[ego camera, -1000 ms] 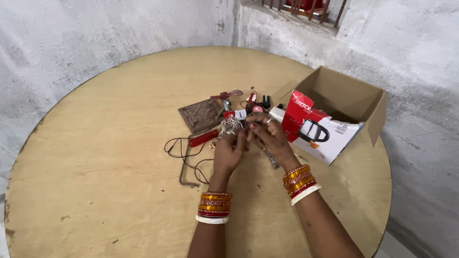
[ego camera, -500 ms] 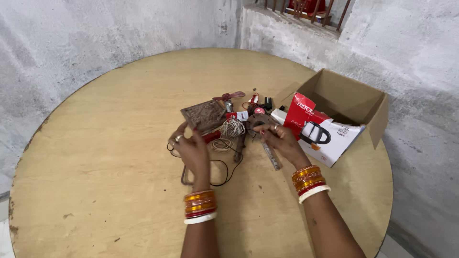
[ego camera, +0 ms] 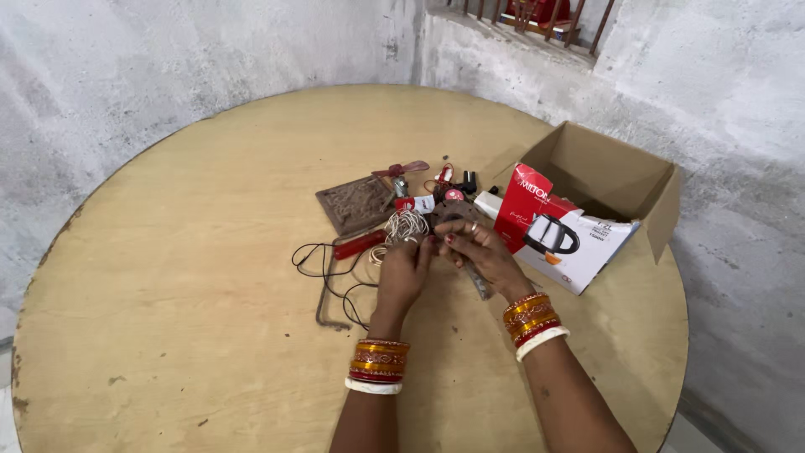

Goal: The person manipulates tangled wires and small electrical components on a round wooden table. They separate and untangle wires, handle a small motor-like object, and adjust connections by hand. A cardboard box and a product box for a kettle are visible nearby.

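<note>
Now the left hand [ego camera: 402, 273] has rejoined the right hand [ego camera: 476, 250], both clasping a wire bundle [ego camera: 407, 226].

The round worktop [ego camera: 210, 277] is showing matt, scuffed plywood. The open box [ego camera: 620, 180] is looking like plain brown cardboard, the carton [ego camera: 558, 239] beside it glossy printed card, the walls [ego camera: 168, 75] rough whitewashed plaster.

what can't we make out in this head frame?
- What the left hand and right hand grip: hidden by the fingers.
- Small parts behind the hands: too small to identify.
- Cardboard box interior: blocked by the red-and-white carton.
- Window bars: cut off at the top edge.
</note>
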